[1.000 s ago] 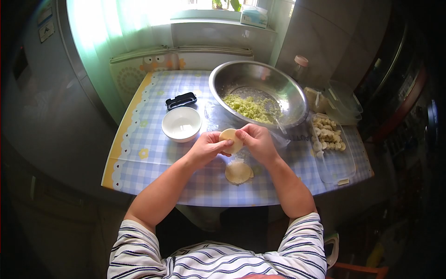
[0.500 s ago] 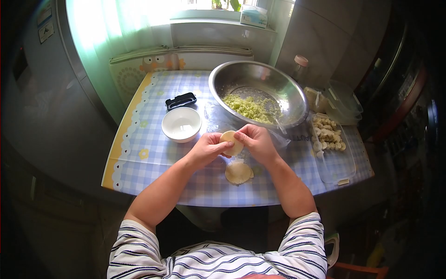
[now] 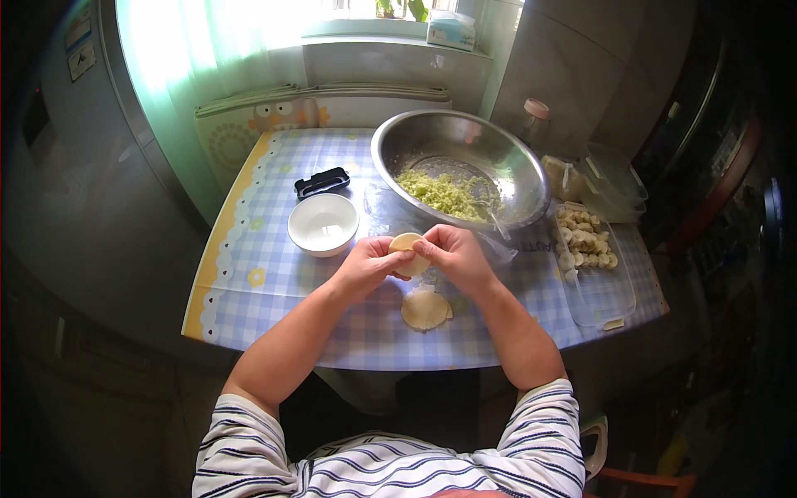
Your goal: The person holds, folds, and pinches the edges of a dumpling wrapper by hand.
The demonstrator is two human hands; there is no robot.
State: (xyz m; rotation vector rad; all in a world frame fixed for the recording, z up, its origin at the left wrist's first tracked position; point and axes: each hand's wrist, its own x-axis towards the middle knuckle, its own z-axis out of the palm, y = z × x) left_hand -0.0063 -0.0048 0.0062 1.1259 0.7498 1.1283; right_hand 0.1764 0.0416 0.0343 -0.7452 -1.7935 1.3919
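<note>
A round, pale dumpling wrapper (image 3: 414, 264) is held up between both hands over the table. My left hand (image 3: 374, 264) pinches its left side, and my right hand (image 3: 453, 254) grips its upper right edge, thumbs close together. Just below the hands, a small stack of wrappers (image 3: 426, 309) lies on the checked cloth. Behind them stands a large steel basin (image 3: 519, 178) with chopped green filling (image 3: 448, 195) and a utensil handle inside. To the left of my hands is a white bowl (image 3: 324, 224); its inside shows only white.
A black plastic tray (image 3: 322, 183) sits behind the bowl. On the right, a clear container (image 3: 602, 300) holds several finished dumplings (image 3: 587, 239). Further back are more clear boxes (image 3: 610, 187) and a jar with a pink lid (image 3: 536, 116). A checked cloth (image 3: 274, 307) covers the table.
The wrapper has bent at its upper part, with its top edge now folding over near the thumbs. Both hands stay in almost the same place.
</note>
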